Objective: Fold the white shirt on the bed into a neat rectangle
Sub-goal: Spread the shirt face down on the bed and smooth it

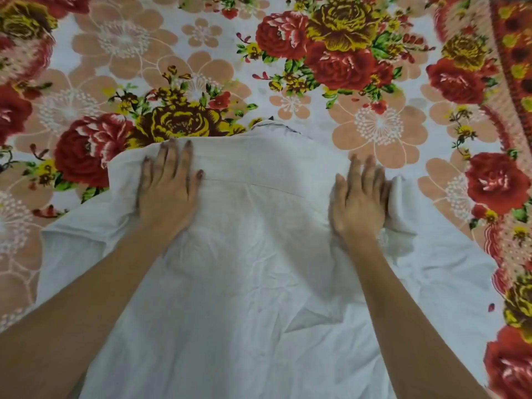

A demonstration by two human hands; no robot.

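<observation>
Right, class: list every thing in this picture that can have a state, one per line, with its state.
white shirt: spread on the bed, creased, not yet folded, cloth bunched beside the right hand.
left hand: flat, fingers straight, pressing the shirt near its far end.
right hand: flat, fingers straight, pressing the shirt.
floral bedsheet: spread out under the shirt.
</observation>
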